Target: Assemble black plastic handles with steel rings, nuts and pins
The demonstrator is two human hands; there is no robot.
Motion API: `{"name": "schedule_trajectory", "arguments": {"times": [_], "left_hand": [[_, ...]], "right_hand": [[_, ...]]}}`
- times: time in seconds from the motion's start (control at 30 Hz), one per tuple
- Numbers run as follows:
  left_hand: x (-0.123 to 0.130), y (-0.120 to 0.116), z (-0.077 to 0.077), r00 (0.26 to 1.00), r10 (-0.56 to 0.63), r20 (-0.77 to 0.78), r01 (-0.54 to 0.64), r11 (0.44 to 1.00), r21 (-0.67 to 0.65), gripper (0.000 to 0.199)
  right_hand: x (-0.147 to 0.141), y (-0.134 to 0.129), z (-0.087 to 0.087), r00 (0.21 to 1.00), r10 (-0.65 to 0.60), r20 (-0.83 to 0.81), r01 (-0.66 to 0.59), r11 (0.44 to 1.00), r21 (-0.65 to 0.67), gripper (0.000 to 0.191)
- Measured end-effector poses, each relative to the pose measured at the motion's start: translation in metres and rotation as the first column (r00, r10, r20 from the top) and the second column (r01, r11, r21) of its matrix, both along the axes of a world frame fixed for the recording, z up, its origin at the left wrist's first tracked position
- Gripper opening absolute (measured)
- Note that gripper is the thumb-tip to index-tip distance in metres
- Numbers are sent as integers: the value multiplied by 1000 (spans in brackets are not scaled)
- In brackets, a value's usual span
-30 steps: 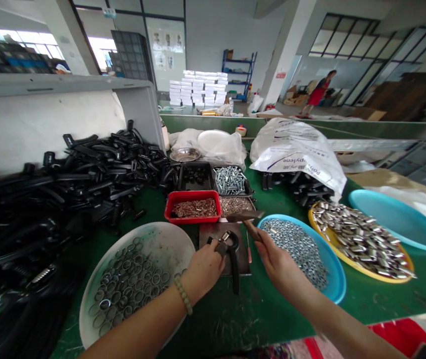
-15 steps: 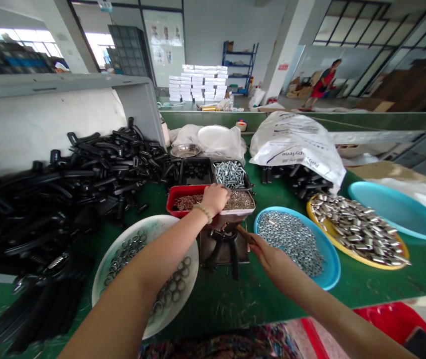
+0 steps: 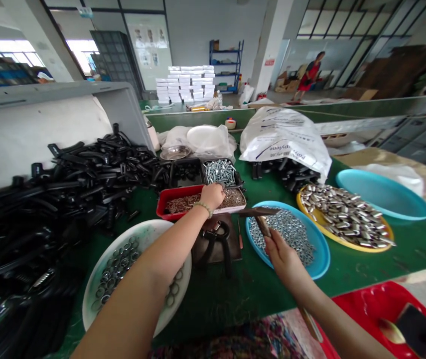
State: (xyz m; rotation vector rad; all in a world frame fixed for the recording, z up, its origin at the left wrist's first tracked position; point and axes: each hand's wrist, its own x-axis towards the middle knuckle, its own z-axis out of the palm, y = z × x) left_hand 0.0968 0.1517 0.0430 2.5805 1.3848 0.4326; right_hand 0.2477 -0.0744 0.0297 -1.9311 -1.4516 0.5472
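Note:
My left hand (image 3: pixel 213 196), with a beaded bracelet at the wrist, is over the divider between the red tray (image 3: pixel 163 202) of thin copper-coloured pins and a tray of small brown parts (image 3: pixel 234 198). Its fingers are bent; what they hold, if anything, is hidden. My right hand (image 3: pixel 282 249) grips the wooden handle of a hammer (image 3: pixel 262 225), whose dark head is over the edge of the blue basin (image 3: pixel 319 271) of small metal parts. Between my arms, a black-handled tool (image 3: pixel 226 252) lies on a dark metal plate (image 3: pixel 202 249). A thin red-handled tool (image 3: pixel 240 241) lies beside it.
Black handles (image 3: pixel 104 164) are heaped at the left by a grey crate (image 3: pixel 130 107). A white basin (image 3: pixel 89 299) of rings is near my left arm. At the right are a yellow basin (image 3: pixel 347 217) of metal sleeves and a printed bag (image 3: pixel 285 137). A person (image 3: pixel 309 75) stands far back.
My right hand has lifted the hammer and moved it right, off the black-handled tool and over the blue basin. My left hand stays at the trays. The view has shifted slightly.

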Motion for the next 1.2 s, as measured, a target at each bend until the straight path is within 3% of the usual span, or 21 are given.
{"name": "schedule_trajectory", "arguments": {"times": [0.1, 0.2, 0.33, 0.43, 0.57, 0.77, 1.1, 1.2], "left_hand": [[-12, -17, 6, 997, 12, 77, -9, 999, -41, 24], [-36, -53, 3, 971, -30, 236, 60, 991, -122, 26], [-68, -105, -15, 868, 26, 496, 156, 934, -322, 16], [-76, -123, -31, 889, 22, 457, 114, 957, -267, 15], [-73, -123, -48, 911, -48, 409, 89, 993, -81, 16], [-70, -121, -53, 959, -134, 249, 135, 991, 15, 19], [-70, -128, -48, 981, -191, 38, 194, 979, -62, 28], [-71, -130, -45, 977, -209, 37, 211, 976, -54, 26]], "right_hand": [[-2, -6, -5, 999, -10, -40, 10, 1000, 10, 49], [-3, -13, -10, 998, -17, -65, 18, 1000, 16, 48], [-7, -17, -14, 993, 36, -113, -35, 999, 9, 44], [-15, -14, -12, 990, 48, -134, -45, 999, 28, 46], [-24, -13, -6, 990, 63, -130, -56, 997, 52, 44], [-27, -17, -5, 987, 78, -139, -74, 997, 38, 44], [-27, -20, -11, 986, 73, -148, -76, 997, -15, 44], [-29, -20, -11, 989, 79, -129, -79, 997, 3, 43]]}}
